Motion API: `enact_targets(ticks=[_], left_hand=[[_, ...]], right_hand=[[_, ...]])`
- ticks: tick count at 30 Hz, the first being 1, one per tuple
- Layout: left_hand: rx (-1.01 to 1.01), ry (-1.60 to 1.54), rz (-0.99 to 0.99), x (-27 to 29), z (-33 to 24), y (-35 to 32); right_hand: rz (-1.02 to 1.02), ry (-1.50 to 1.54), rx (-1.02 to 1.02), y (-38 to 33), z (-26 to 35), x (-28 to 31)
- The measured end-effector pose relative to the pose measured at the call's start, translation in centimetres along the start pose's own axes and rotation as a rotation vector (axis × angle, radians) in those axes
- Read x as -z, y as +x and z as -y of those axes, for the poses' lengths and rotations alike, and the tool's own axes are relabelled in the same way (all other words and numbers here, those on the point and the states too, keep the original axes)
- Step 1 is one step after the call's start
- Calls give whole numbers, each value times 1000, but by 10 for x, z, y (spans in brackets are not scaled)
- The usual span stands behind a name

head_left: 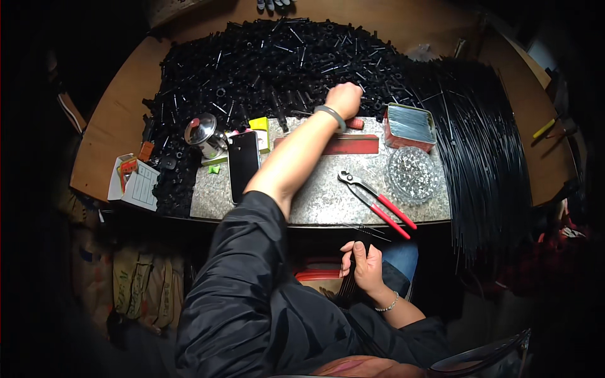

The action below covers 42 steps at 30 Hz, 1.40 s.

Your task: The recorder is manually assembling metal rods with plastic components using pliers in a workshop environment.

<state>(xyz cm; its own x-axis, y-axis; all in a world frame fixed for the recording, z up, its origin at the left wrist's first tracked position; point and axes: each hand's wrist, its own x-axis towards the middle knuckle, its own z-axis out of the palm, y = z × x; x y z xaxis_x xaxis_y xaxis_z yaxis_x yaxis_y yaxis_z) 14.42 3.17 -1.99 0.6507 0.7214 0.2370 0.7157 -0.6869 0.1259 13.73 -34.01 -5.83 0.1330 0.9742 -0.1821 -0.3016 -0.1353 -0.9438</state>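
Note:
My left arm reaches across the table, and my left hand (345,99) is closed at the near edge of a heap of small black tubular parts (252,69). Its fingertips are hidden, so I cannot make out what they hold. Just below it lie a small red piece (355,123) and a flat red bar (350,145). My right hand (365,267) is in front of the table edge, thumb up and fingers curled around a bundle of thin black rods (348,286). Some rod ends stick out above the hand. Nearest to it on the table are red-handled pliers (381,206).
A tin (409,140) of thin pale strips and a glass bowl (413,176) of small shiny pieces stand right of the pliers. Long black rods (482,157) overhang the right edge. At left are a dark phone (244,165), a lidded metal pot (205,133) and a white carton (135,183).

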Motion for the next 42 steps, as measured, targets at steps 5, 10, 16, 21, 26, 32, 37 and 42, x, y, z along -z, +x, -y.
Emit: enact_targets(ticks=[5, 10, 16, 21, 26, 32, 37, 42], left_hand=[[93, 63, -154, -6, -15, -3], [32, -82, -241, -17, -40, -1], [164, -572, -480, 20, -17, -46], [71, -1186, -268, 70, -5, -140], [387, -1276, -96, 101, -11, -261], [395, -1702, 3, 97, -33, -333], [430, -1968, 107, 92, -64, -349], [344, -1992, 217, 92, -80, -353]], right_hand=[[-15, -2, -29, 3, 2, -3], [-99, -3, 27, -3, -6, 1], [-19, -8, 94, -13, -8, -4], [-22, -34, 98, -27, -5, -13], [47, -17, 109, -30, -7, -23], [32, 5, 148, -41, -1, -34], [25, -55, 179, -53, -9, -31], [76, -62, 173, -59, -3, -36]])
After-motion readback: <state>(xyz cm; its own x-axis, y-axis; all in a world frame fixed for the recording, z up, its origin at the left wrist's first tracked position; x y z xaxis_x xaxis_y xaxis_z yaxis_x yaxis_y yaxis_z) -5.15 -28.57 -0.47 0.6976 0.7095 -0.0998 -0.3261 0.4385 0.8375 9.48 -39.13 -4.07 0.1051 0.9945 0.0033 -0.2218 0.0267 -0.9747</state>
